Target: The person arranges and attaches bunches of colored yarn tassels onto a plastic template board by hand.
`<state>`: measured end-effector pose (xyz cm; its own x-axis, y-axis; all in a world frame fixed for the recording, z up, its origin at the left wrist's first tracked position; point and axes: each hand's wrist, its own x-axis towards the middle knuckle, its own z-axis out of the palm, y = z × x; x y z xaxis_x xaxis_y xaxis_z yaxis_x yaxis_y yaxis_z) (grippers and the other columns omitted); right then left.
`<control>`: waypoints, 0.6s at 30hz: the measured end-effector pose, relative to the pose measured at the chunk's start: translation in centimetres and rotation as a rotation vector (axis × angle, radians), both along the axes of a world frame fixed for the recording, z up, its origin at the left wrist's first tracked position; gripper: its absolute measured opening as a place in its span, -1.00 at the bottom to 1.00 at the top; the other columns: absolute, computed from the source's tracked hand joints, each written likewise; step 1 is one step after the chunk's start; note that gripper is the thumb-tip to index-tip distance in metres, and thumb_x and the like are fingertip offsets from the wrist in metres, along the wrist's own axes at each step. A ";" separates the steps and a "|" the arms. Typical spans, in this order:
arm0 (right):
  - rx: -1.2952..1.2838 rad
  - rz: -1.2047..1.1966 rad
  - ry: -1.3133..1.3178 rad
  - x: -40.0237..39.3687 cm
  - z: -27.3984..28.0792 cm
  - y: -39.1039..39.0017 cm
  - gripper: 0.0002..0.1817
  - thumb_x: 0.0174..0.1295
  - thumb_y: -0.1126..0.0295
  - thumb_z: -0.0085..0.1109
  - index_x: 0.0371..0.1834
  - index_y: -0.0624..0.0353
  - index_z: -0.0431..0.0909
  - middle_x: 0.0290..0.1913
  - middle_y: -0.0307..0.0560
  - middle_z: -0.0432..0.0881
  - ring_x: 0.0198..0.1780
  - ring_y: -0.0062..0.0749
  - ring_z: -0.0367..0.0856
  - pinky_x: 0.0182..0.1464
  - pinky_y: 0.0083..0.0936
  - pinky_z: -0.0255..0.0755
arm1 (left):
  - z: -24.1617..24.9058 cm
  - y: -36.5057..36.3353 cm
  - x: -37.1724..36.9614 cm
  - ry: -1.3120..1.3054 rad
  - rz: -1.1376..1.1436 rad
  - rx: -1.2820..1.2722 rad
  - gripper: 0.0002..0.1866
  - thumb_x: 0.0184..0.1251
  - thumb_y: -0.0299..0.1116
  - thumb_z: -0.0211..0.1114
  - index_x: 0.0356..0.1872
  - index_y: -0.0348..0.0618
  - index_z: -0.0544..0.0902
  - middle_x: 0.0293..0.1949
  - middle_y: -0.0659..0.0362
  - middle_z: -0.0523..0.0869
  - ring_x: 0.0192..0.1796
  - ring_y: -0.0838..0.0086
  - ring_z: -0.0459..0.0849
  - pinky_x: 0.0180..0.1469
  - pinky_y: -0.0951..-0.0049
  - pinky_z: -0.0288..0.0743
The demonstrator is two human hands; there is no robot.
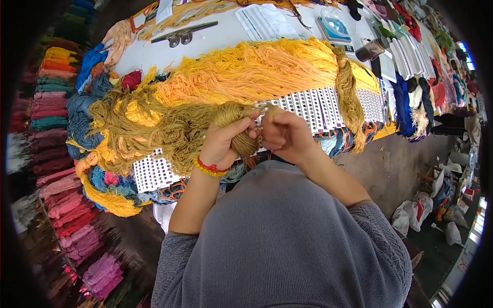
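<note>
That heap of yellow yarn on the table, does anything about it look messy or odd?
Yes. The olive-gold yarn hank under the left hand is a loose tangle, while the bright yellow yarn bundle lies in combed strands. Yarn also spills over the white perforated card. The right hand pinches strands.

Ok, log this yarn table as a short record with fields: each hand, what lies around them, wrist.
left hand: left hand grips a bundle of mustard yarn
right hand: right hand pinches strands at the end of the same bundle
under the yarn: white perforated card on the table
behind: bright yellow yarn heap
far side: metal tool, printed sheet
left wrist: red and yellow bracelet
beside table: rows of coloured skeins
</note>
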<state>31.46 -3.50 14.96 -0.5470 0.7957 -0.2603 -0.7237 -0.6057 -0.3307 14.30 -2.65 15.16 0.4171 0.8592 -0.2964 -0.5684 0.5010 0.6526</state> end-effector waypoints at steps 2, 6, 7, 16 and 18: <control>-0.007 0.009 0.139 0.1 0.4 0.1 -0.83 0.15 0.31 0.00 -0.37 0.20 0.47 -0.68 -0.31 0.32 -0.71 -0.67 0.17 -0.63 -0.72 0.03 | 0.0 0.0 0.0 -0.037 -0.036 0.007 -0.77 0.24 -0.43 0.11 -0.14 -0.35 0.53 -0.33 0.16 0.59 -0.37 0.52 0.55 -0.23 0.50 0.48; 0.136 0.004 -0.162 0.3 0.2 0.1 -0.80 0.16 0.27 0.06 -0.36 0.18 0.48 -0.69 -0.36 0.31 -0.69 -0.72 0.16 -0.63 -0.74 0.04 | 0.6 0.0 0.3 -0.102 0.004 -0.124 -0.69 0.32 -0.26 0.02 -0.15 -0.33 0.54 -0.31 0.17 0.58 -0.32 0.51 0.54 -0.19 0.47 0.47; 0.137 0.004 -0.162 0.1 0.4 0.1 -0.80 0.16 0.27 0.06 -0.36 0.18 0.48 -0.69 -0.36 0.31 -0.69 -0.72 0.16 -0.63 -0.74 0.04 | 0.8 0.0 0.4 -0.075 0.011 -0.143 -0.66 0.34 -0.22 -0.01 -0.15 -0.33 0.54 -0.28 0.17 0.58 -0.29 0.51 0.55 -0.19 0.48 0.47; 0.480 -0.079 -0.966 -2.1 0.1 -0.4 -0.91 0.13 0.46 0.11 -0.35 0.26 0.52 -0.52 -0.42 0.45 -0.54 -0.85 0.26 -0.51 -0.82 0.14 | 0.6 -0.7 0.7 0.138 -0.025 -0.020 -0.54 0.37 -0.12 -0.09 0.02 -0.33 0.45 -0.11 0.13 0.56 -0.07 0.49 0.53 0.00 0.49 0.40; 0.458 -0.004 -1.116 -2.0 0.2 -0.4 -0.92 0.13 0.48 0.11 -0.38 0.27 0.52 -0.53 -0.43 0.42 -0.52 -0.86 0.23 -0.50 -0.83 0.12 | 0.8 -0.6 0.8 0.142 -0.036 -0.016 -0.54 0.37 -0.12 -0.09 0.02 -0.34 0.45 -0.11 0.13 0.56 -0.07 0.49 0.53 0.01 0.49 0.39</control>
